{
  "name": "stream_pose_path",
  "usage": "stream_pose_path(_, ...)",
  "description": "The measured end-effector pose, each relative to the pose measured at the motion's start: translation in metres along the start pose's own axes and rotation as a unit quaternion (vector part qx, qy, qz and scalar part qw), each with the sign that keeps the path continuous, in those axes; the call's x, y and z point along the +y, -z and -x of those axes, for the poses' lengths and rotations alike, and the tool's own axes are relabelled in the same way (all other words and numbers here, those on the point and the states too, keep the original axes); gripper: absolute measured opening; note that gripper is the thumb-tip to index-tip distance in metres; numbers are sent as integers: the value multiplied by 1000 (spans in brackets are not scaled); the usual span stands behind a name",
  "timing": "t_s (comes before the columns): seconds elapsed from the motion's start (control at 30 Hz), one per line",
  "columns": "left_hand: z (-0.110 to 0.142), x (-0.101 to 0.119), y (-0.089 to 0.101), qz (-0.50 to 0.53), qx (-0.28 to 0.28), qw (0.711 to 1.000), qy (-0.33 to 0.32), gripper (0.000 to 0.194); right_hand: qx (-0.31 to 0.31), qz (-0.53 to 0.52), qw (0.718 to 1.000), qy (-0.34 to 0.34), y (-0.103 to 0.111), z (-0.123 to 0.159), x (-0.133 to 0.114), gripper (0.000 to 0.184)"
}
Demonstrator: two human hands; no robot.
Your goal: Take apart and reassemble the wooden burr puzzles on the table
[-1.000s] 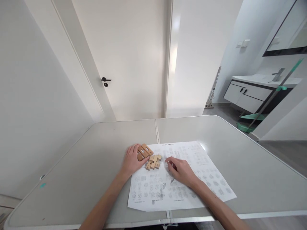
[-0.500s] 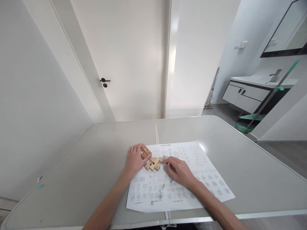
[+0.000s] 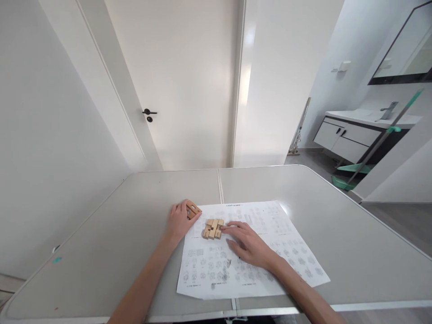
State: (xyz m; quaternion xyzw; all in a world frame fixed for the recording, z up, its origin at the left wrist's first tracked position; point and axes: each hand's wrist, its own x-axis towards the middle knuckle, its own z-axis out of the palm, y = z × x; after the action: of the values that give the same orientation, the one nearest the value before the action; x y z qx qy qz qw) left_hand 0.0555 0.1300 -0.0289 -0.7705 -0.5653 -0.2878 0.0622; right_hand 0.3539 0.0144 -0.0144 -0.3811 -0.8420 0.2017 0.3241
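Observation:
On a grey table [image 3: 111,252] lies a printed sheet of diagrams [image 3: 263,252]. My left hand [image 3: 177,221] is closed on a darker wooden puzzle piece [image 3: 192,209] just off the sheet's far left corner. A cluster of several pale wooden puzzle pieces [image 3: 212,228] rests on the sheet. My right hand [image 3: 248,245] lies flat on the paper with its fingers stretched out, the fingertips touching the right side of that cluster.
The table has a seam [image 3: 221,189] down its middle. A white door with a black handle [image 3: 148,112] stands behind it. At the right are a vanity with a sink [image 3: 357,130] and a green mop [image 3: 378,148] leaning on the floor.
My left hand has drawn the darker piece leftward, away from the pale cluster. My right hand has flattened and pushed the pale pieces into a tighter group.

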Motion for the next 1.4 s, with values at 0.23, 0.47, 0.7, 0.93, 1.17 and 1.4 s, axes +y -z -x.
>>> stream_pose_path(0.23, -1, -3, 3, -26, 11, 999, -18, 72, 59, 12, 998, -13, -4, -1, 7, 31)
stream_pose_path(0.47, -1, 12, 8, -17, 9, 998, -57, 79, 79, 12, 996, -26, -7, 0, 12, 25)
stream_pose_path(0.7, 2, 26, 13, -4, -2, 996, -87, 77, 92, 24, 995, -31, -7, -1, 15, 24)
stream_pose_path(0.93, 1, 20, 2, -13, -49, 998, -48, 82, 93, 18, 995, -33, -6, -2, 14, 26)
stream_pose_path(1.17, -7, 18, 1, 3, -70, 997, -27, 77, 93, 9, 995, -32, -7, -2, 15, 23)
stream_pose_path(1.4, -4, 18, 3, 7, -55, 998, -42, 76, 88, 8, 995, -43, -7, -2, 15, 23)
